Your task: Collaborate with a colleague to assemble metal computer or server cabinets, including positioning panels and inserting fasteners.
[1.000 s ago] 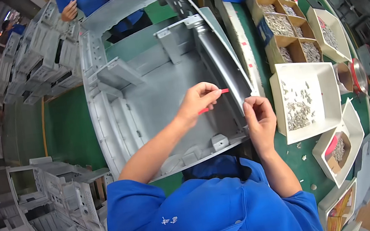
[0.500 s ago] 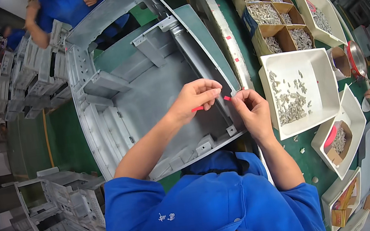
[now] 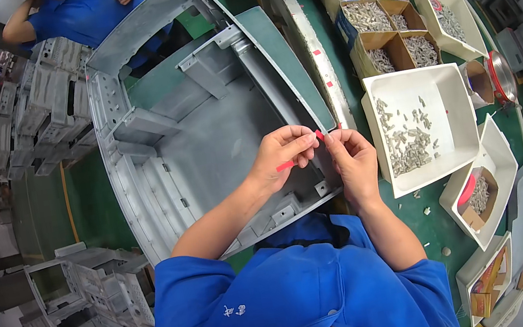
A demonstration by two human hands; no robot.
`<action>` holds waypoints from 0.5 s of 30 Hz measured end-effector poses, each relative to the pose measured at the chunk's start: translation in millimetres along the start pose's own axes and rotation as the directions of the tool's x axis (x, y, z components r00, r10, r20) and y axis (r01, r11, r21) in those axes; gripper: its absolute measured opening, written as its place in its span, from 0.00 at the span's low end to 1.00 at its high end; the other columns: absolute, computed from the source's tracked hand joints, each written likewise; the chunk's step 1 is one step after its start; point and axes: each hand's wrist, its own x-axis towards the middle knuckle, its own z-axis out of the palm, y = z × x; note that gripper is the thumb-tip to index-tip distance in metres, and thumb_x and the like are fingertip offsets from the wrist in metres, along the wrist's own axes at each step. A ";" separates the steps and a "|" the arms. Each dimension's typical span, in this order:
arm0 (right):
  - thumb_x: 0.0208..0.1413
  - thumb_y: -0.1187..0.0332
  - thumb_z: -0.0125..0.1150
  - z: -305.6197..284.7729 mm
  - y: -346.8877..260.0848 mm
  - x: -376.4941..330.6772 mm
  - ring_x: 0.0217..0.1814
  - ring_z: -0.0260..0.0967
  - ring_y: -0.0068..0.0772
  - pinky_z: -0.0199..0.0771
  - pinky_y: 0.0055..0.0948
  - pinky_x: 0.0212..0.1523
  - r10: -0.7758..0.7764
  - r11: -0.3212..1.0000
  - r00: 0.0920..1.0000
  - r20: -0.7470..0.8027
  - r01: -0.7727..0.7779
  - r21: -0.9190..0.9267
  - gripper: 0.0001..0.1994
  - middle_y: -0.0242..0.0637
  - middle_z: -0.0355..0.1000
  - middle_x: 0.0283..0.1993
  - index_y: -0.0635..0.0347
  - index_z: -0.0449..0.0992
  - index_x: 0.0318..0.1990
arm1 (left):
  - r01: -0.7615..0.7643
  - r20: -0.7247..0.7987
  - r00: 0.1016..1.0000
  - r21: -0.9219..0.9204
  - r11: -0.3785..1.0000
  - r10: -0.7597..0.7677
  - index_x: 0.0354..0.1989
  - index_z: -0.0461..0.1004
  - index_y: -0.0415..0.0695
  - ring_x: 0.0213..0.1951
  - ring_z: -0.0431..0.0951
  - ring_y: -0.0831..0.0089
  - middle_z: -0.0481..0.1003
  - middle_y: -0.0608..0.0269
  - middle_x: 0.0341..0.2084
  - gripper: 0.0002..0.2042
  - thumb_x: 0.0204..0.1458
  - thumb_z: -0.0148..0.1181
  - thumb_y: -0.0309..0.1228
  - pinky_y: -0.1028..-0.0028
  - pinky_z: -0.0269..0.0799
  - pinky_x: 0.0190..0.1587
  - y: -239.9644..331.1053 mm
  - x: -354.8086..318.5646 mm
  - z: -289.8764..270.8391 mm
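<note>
A: Left hand (image 3: pixel 274 156)?
B: Mid-frame. Thumb and forefinger pinched together; red strip (image 3: pixel 285 166) held under the curled fingers.
A: Right hand (image 3: pixel 357 162)?
B: Just right of centre, fingers bent narrow; cannot tell what it grips. Red tab (image 3: pixel 319 135) between both hands' fingertips.
A: Surroundings?
B: Grey metal housing (image 3: pixel 204 146), centre-left; cream bin (image 3: pixel 454 133), right.

- The green bench top (image 3: pixel 433 230) to my right carries a divided cardboard box (image 3: pixel 379 40) of small parts (image 3: pixel 367 16)
- On it, nearer me, sit a white tray (image 3: pixel 452 113) with grey pieces (image 3: pixel 412 153), a second white tray (image 3: pixel 497 160) and loose bits (image 3: pixel 427 210)
- Green floor (image 3: pixel 97 203) shows to my left between grey frames (image 3: pixel 42 116)
- What carries the open grey housing (image 3: pixel 209 137) before me is hidden
</note>
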 end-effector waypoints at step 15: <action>0.49 0.69 0.53 1.2 -0.5 -3.5 0.14 0.50 0.08 0.45 0.09 0.12 -0.013 0.999 0.999 -0.038 0.011 -0.050 0.06 0.24 0.62 0.19 0.62 0.69 0.28 | -0.029 0.052 0.998 -0.152 0.988 0.037 0.30 0.69 0.39 0.23 0.67 0.84 0.69 0.66 0.23 0.06 0.48 0.52 0.28 0.86 0.61 0.20 -14.0 3.4 4.0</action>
